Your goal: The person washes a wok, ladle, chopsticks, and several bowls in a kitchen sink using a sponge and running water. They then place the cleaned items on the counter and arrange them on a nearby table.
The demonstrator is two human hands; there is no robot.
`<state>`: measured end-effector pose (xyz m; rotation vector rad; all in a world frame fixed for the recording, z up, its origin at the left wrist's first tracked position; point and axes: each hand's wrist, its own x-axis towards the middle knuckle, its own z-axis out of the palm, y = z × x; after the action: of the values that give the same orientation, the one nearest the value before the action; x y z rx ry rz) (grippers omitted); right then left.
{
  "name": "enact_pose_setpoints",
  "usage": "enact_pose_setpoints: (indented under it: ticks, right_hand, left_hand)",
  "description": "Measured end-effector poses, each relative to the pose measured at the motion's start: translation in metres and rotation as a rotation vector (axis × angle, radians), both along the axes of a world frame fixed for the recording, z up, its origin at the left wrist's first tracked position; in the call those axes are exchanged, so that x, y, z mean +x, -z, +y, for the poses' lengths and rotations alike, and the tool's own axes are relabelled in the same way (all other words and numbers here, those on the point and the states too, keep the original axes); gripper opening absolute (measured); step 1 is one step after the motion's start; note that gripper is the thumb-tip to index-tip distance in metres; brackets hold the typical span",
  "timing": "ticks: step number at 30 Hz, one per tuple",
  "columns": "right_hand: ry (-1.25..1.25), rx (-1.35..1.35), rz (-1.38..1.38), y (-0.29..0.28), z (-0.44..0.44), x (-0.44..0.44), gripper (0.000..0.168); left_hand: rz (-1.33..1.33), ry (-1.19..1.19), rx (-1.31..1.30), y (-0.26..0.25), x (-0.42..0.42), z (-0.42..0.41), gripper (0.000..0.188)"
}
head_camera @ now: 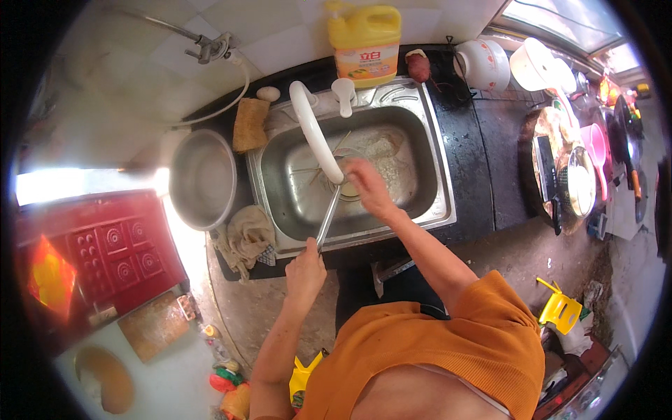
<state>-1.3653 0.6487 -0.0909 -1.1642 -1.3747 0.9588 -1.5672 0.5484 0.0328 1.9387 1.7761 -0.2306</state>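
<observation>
Below the steel sink's front rim, my left hand (306, 270) is closed on the handle of a long metal utensil (329, 215), which slants up over the basin. My right hand (367, 186) is at the utensil's far end, under the mouth of the white curved faucet (314, 131); its fingers are bent, and whether they grip the end is unclear. Beneath them, the stainless steel sink (294, 205) holds thin brown sticks or stalks (310, 170) and pale wet residue (391, 157) around the drain. The utensil's head is mostly hidden by the faucet and my right hand.
Left of the sink stand a metal basin (202, 180), a brown scrubbing pad (251, 125) and a crumpled cloth (249, 231). Behind it are a yellow detergent jug (366, 47) and a reddish root vegetable (418, 66). A cleaver (546, 168) lies on the round chopping block (530, 126) at right.
</observation>
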Motion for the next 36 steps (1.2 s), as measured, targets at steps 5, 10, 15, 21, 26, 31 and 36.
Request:
enact_pose_setpoints:
  ticks: [5,10,15,21,26,31,36]
  right_hand:
    - [-0.189,-0.092,-0.418,0.025,0.024,-0.008,0.034]
    - [-0.276,-0.389,-0.317,0.006,0.032,-0.016,0.045]
    - [-0.344,-0.341,-0.46,-0.016,0.03,-0.011,0.041]
    - [-0.246,-0.523,-0.437,0.055,0.051,0.048,0.029]
    - [0.247,-1.19,0.683,0.101,0.009,0.071,0.025]
    - [0.525,-0.873,1.302,0.145,-0.015,0.049,0.032]
    - [0.743,-0.932,1.417,0.044,-0.02,0.046,0.033]
  left_hand:
    - [0.001,0.125,0.099,-0.008,-0.013,-0.003,0.017]
    - [0.071,0.187,0.112,-0.012,-0.022,0.0,0.017]
    - [0.131,0.305,0.123,-0.016,-0.025,0.014,0.018]
    - [0.183,0.429,0.2,-0.022,-0.008,0.03,0.017]
    - [0.131,0.507,0.299,-0.016,0.017,0.087,0.012]
    - [-0.109,0.382,0.187,0.015,0.059,0.15,0.034]
    - [0.141,0.783,0.357,0.043,0.055,0.165,0.035]
